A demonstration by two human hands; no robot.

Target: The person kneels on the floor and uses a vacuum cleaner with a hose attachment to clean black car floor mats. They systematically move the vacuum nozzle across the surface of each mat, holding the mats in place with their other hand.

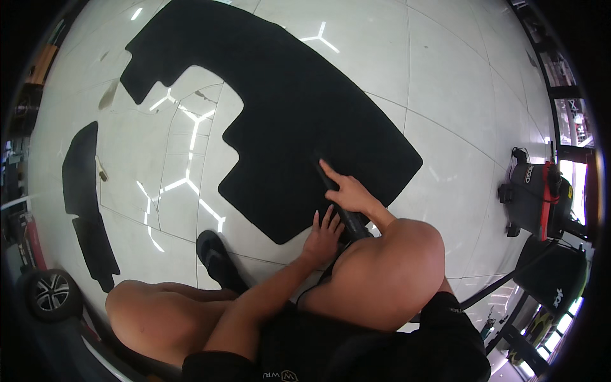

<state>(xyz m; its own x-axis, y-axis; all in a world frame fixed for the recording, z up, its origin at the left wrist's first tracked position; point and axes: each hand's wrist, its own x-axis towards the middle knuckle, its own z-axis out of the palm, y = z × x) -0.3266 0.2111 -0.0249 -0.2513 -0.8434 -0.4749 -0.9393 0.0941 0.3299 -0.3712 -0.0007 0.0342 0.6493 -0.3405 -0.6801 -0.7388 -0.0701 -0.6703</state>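
Observation:
A large black carpet mat (293, 108), cut with notches along its left edge, lies flat on the floor in front of me. My right hand (351, 193) is wrapped round a black tube-like vacuum nozzle (351, 223), its index finger stretched along the top. The nozzle's narrow end points forward onto the mat's surface. Beside it, my left hand (323, 237) has its fingers spread at the mat's near edge and holds nothing; its fingertips lie close to the nozzle. My bent knees frame both arms, and the right knee hides part of my right forearm.
On the left lie a narrow dark mat (79, 169) and a small light-handled object (100, 169). A car wheel (54, 294) is at the lower left. A black and red shop vacuum (538, 197) stands at the right. My shoe (216, 254) is near the mat.

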